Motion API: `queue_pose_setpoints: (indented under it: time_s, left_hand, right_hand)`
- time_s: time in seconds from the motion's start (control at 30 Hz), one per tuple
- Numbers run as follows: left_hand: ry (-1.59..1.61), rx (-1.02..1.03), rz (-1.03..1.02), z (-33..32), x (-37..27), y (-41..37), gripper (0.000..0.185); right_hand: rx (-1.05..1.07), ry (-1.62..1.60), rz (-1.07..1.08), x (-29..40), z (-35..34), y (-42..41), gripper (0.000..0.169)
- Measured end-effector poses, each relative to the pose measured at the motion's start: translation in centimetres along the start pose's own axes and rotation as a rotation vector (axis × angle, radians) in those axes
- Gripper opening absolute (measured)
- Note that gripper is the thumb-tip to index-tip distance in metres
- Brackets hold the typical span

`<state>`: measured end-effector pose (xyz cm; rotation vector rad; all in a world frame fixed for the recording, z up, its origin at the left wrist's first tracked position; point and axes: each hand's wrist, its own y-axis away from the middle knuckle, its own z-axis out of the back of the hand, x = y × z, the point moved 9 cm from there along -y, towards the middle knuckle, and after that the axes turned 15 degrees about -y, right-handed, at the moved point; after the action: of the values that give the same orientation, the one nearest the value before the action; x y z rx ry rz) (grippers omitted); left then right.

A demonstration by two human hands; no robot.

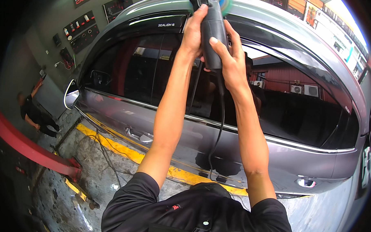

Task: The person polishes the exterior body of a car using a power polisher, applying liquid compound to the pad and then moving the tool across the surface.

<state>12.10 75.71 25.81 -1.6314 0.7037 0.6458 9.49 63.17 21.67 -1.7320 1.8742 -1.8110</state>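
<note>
Both of my hands grip a black corded car polisher (213, 34) at the top of the view. My left hand (193, 33) is wrapped round its left side, near the head. Round the right side of the body, towards its rear end, is my right hand (233, 56). The blurred blue-green polishing pad (225, 4) is at the roof edge of a grey car (185, 131); whether it touches is hard to tell. The power cord (221, 123) hangs from the tool's rear down past the dark side windows (283, 113) and the doors.
A red lift arm or post (34, 150) stands at lower left. Cables (106, 153) lie on the wet concrete floor by a yellow stripe (123, 150). The car's side mirror (72, 95) juts out at left. Another person (35, 113) stands near the wall rack (79, 26) side.
</note>
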Motion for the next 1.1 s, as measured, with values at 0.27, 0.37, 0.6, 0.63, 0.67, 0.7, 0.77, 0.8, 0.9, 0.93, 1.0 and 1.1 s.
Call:
queue_pose_setpoints:
  time_s: [0.27, 0.37, 0.6, 0.63, 0.67, 0.7, 0.77, 0.8, 0.9, 0.93, 1.0, 1.1]
  left_hand:
    - [-0.078, 0.030, -0.117, -6.5, 1.0, 0.8, 0.042]
    - [0.019, 0.056, -0.133, -9.2, 1.8, 0.4, 0.044]
    - [-0.057, 0.036, -0.130, -7.6, 1.5, 0.4, 0.044]
    - [-0.061, 0.034, -0.087, -6.7, 1.1, 0.9, 0.039]
    - [-0.116, -0.027, -0.125, -5.0, 0.4, 1.0, 0.038]
    - [-0.092, -0.020, -0.106, -3.6, 0.6, 0.8, 0.037]
    - [-0.076, -0.022, -0.043, -1.0, 1.7, 0.3, 0.041]
    - [-0.056, -0.028, -0.043, -0.4, 1.4, 0.6, 0.042]
    - [-0.017, -0.057, -0.051, -0.3, 0.7, 1.2, 0.042]
    - [-0.018, -0.030, -0.030, -0.4, 1.2, 1.2, 0.041]
    - [-0.032, -0.022, -0.014, -1.3, 1.4, 1.4, 0.040]
    - [-0.035, 0.027, -0.025, -4.1, 1.8, 1.6, 0.038]
  right_hand:
    - [-0.098, 0.004, -0.065, 3.9, 4.0, 3.2, 0.073]
    - [-0.123, -0.069, -0.030, 5.1, 5.1, 3.9, 0.074]
    - [-0.146, -0.046, -0.034, 4.1, 4.4, 3.7, 0.075]
    - [-0.153, -0.040, -0.042, 3.6, 4.1, 3.4, 0.075]
    - [-0.119, -0.053, -0.038, 3.0, 3.1, 3.0, 0.076]
    - [-0.084, -0.066, -0.036, 2.1, 2.3, 2.5, 0.076]
    - [-0.022, -0.028, -0.005, 0.7, 1.1, 1.4, 0.075]
    - [-0.005, -0.042, -0.006, 0.2, 0.6, 1.2, 0.074]
    - [0.018, 0.019, -0.016, 0.1, 0.5, 0.9, 0.074]
    - [-0.004, 0.000, -0.014, 0.1, 0.9, 1.1, 0.074]
    - [-0.038, -0.026, -0.011, 0.6, 1.6, 1.8, 0.074]
    - [-0.069, -0.023, -0.006, 2.4, 2.8, 3.1, 0.073]
